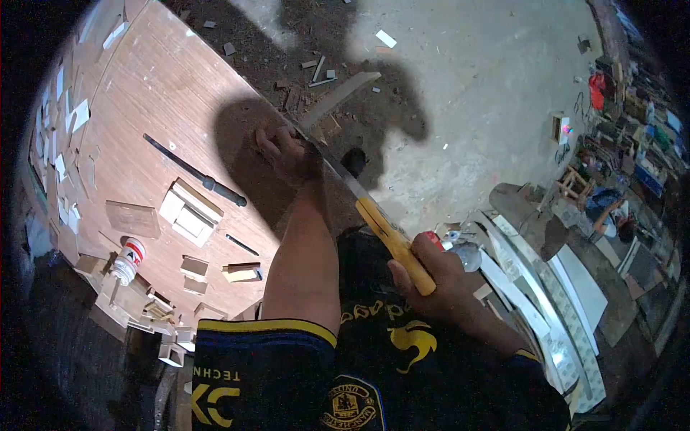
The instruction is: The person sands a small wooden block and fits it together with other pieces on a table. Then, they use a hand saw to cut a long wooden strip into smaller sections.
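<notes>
My right hand (437,276) is closed round the yellow wooden handle (392,241) of a long tool with a narrow metal blade (338,165). The blade runs up and left toward the table edge. My left hand (287,154) lies in shadow at that edge, beside the blade's far end. Its fingers look bent over a piece that I cannot make out. A dark rod-like tool (208,182) and a small dark pen-like stick (241,244) lie on the table.
The wooden tabletop (158,93) carries small boxes (190,212), a white bottle (129,260) and scraps. Offcuts and a curved strip (341,97) lie beyond the edge. Long white panels (532,287) lean at right. Clutter and part of another person (607,215) are farther right.
</notes>
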`<move>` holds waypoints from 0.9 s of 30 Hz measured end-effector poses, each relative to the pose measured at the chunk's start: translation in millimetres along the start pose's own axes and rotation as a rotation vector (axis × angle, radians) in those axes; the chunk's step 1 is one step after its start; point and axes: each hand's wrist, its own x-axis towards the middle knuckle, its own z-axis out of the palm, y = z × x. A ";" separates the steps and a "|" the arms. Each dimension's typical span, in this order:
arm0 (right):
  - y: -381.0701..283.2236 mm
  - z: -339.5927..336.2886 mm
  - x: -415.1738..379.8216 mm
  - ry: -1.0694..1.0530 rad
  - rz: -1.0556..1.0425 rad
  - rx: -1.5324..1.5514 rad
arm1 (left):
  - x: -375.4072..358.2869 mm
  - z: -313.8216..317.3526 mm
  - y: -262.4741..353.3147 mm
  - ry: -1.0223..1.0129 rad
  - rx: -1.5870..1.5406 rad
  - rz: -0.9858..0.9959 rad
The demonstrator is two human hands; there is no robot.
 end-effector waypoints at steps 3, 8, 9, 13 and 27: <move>-13.8 3.1 8.4 0.005 0.008 -0.006 | -2.6 17.9 -26.9 0.322 0.074 0.329; -7.3 -0.6 2.8 0.027 -0.001 0.019 | 8.6 11.4 -23.9 0.472 0.247 0.506; -4.4 2.4 8.8 0.035 0.035 0.054 | 13.6 -21.2 11.9 0.005 0.208 0.155; -12.9 5.8 12.6 0.061 0.048 0.029 | 2.5 20.7 -35.5 0.308 0.164 0.460; 20.6 -6.4 -6.8 0.272 0.068 -0.074 | 5.8 29.0 -26.9 0.329 0.050 0.407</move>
